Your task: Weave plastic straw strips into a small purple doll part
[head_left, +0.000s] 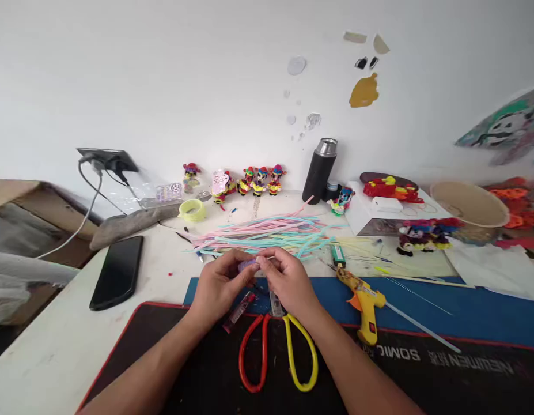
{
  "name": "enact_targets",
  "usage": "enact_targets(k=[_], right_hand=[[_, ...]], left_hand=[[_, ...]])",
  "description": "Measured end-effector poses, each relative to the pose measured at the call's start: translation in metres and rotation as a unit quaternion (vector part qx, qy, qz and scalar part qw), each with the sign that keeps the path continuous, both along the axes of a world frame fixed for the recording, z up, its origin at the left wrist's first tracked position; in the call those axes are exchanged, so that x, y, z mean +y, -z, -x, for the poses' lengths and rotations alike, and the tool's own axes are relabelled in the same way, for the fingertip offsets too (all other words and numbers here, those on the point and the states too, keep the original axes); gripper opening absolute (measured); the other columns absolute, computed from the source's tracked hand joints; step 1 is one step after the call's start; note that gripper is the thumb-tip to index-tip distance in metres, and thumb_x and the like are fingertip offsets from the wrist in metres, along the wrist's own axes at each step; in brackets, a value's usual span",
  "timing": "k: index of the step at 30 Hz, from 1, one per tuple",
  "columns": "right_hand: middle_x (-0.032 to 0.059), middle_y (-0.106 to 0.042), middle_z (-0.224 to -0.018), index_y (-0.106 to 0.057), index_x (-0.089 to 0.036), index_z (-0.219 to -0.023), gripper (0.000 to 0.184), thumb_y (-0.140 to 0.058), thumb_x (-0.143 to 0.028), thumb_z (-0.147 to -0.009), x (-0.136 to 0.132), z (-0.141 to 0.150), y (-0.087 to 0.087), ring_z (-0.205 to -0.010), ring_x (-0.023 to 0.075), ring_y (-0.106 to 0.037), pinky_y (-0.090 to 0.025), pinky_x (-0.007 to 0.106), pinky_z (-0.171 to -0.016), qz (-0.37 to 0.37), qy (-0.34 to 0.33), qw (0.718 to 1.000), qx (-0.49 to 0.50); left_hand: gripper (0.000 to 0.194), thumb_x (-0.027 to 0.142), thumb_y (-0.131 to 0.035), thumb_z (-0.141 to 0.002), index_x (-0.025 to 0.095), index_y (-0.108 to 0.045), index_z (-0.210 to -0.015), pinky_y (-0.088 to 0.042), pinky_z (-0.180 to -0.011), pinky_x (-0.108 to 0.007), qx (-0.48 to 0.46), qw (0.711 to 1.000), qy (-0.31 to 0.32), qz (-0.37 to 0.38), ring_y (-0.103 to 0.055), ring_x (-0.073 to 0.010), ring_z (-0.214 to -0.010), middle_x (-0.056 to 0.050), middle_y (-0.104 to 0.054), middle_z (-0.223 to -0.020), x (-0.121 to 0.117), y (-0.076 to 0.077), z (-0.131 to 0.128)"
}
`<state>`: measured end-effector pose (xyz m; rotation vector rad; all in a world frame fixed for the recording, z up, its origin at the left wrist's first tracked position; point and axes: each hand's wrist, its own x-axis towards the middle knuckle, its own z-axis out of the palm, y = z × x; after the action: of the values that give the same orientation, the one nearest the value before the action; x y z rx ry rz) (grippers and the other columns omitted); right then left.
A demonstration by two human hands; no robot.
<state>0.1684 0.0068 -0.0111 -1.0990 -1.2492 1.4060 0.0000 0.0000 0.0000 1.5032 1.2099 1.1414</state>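
My left hand (218, 283) and my right hand (288, 278) meet over the middle of the desk. Between their fingertips is a small purple fuzzy piece (247, 264), perhaps pipe cleaner; the fingers hide part of it. My left thumb and fingers are closed around it, and my right fingers pinch at its right end. Below the hands lie scissors with one red handle (241, 360) and one yellow handle (314, 369). A dark red lighter (238, 313) rests beside my left wrist. Just beyond the hands spreads a pile of pink, blue and yellow pipe cleaners (267, 233).
A yellow glue gun (367, 308) lies on the right of the mat (422, 380). At the left is a black phone (117, 272). Several small figures (261, 181), a yellow tape roll (192, 211) and a black thermos (319, 173) stand along the wall.
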Motion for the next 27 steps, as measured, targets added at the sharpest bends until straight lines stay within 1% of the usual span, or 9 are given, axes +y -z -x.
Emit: enact_targets(k=[4,11,16,20,24,27], right_hand=[[-0.0082,-0.044,-0.056,-0.064,-0.020,-0.093,0.028,-0.067,-0.048,-0.093,0.0006,-0.0012,-0.0020,-0.042,0.0074,-0.030,-0.022,0.022,-0.040,0.007,-0.010,1.000,0.022],[-0.0084,-0.044,-0.056,-0.063,-0.021,-0.088,0.028,-0.067,-0.048,-0.094,-0.0003,-0.0011,-0.0003,-0.042,0.0070,-0.029,-0.022,0.022,-0.040,0.014,-0.013,0.999,0.036],[-0.0085,-0.044,-0.056,-0.062,-0.021,-0.088,0.029,-0.069,-0.049,-0.093,-0.0016,-0.0004,-0.0028,-0.042,0.0069,-0.031,-0.023,0.021,-0.040,0.035,-0.010,0.998,0.046],[-0.0094,-0.043,-0.055,-0.061,-0.021,-0.087,0.032,-0.071,-0.052,-0.091,-0.0024,0.0013,-0.0033,-0.040,0.0061,-0.029,-0.022,0.021,-0.038,0.054,-0.012,0.996,0.069],[-0.0107,-0.041,-0.053,-0.062,-0.021,-0.091,0.036,-0.072,-0.056,-0.089,-0.0031,0.0033,-0.0038,-0.039,0.0059,-0.027,-0.021,0.020,-0.038,0.082,-0.012,0.993,0.089],[-0.0110,-0.040,-0.052,-0.064,-0.021,-0.097,0.039,-0.072,-0.059,-0.089,-0.0034,0.0036,-0.0057,-0.040,0.0064,-0.028,-0.022,0.020,-0.038,0.094,-0.018,0.992,0.084]], left_hand=[[0.026,0.042,-0.076,-0.089,0.018,-0.073,-0.096,-0.053,-0.058,-0.024,0.014,1.000,-0.002,-0.007,-0.067,-0.0156,-0.064,-0.001,-0.071,-0.077,-0.0020,-0.0012,-0.0003],[0.024,0.042,-0.076,-0.091,0.019,-0.073,-0.097,-0.055,-0.062,-0.026,-0.001,1.000,0.008,0.012,-0.070,-0.0172,-0.067,-0.002,-0.073,-0.079,-0.0035,0.0013,0.0008],[0.023,0.041,-0.075,-0.091,0.019,-0.072,-0.097,-0.056,-0.062,-0.025,-0.009,1.000,0.010,0.019,-0.070,-0.0170,-0.066,-0.001,-0.072,-0.077,-0.0051,0.0023,0.0015],[0.022,0.040,-0.074,-0.092,0.019,-0.072,-0.098,-0.057,-0.063,-0.025,-0.001,1.000,0.006,0.016,-0.070,-0.0167,-0.067,-0.001,-0.073,-0.079,-0.0062,0.0036,0.0021],[0.020,0.039,-0.073,-0.093,0.020,-0.073,-0.099,-0.058,-0.064,-0.025,0.028,1.000,-0.002,0.001,-0.072,-0.0171,-0.069,-0.002,-0.075,-0.083,-0.0064,0.0030,0.0025],[0.017,0.036,-0.072,-0.093,0.020,-0.075,-0.098,-0.059,-0.066,-0.025,0.058,0.998,-0.013,-0.026,-0.073,-0.0174,-0.071,-0.003,-0.078,-0.086,-0.0068,-0.0003,0.0021]])
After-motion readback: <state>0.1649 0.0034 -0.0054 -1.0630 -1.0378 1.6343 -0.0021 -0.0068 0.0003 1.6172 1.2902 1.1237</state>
